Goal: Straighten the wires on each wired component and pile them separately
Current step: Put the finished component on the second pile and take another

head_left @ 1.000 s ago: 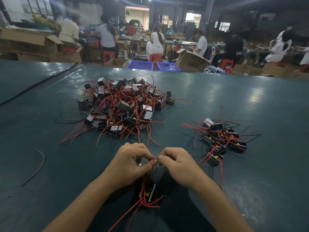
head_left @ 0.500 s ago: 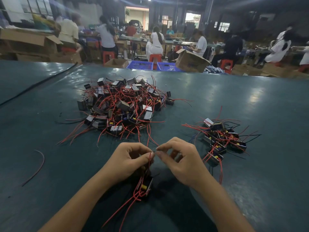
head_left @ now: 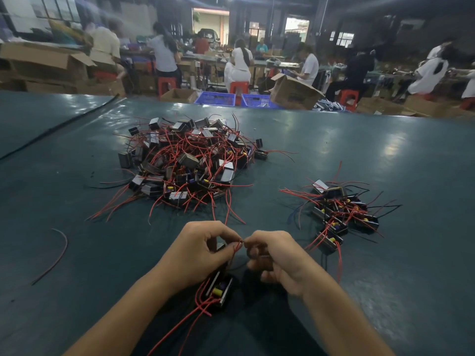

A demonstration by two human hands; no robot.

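A small black wired component [head_left: 219, 291] with yellow parts and red wires hangs below my hands, close to the dark green table [head_left: 385, 155]. My left hand [head_left: 203, 250] pinches its red wires [head_left: 237, 246] at the fingertips. My right hand [head_left: 277, 258] pinches the same wire ends from the right, fingers curled. A large tangled heap of components [head_left: 187, 160] lies beyond my hands, left of centre. A smaller pile of components [head_left: 339, 214] with spread wires lies to the right.
A loose red wire [head_left: 55, 255] lies on the table at the left. A black cable [head_left: 59, 127] crosses the far left corner. Cardboard boxes, blue crates [head_left: 216, 98] and seated people fill the floor beyond the table's far edge.
My hands have come closer together and dropped slightly toward me. The component has swung lower and shifted under my left hand, its wires now trailing down toward me.
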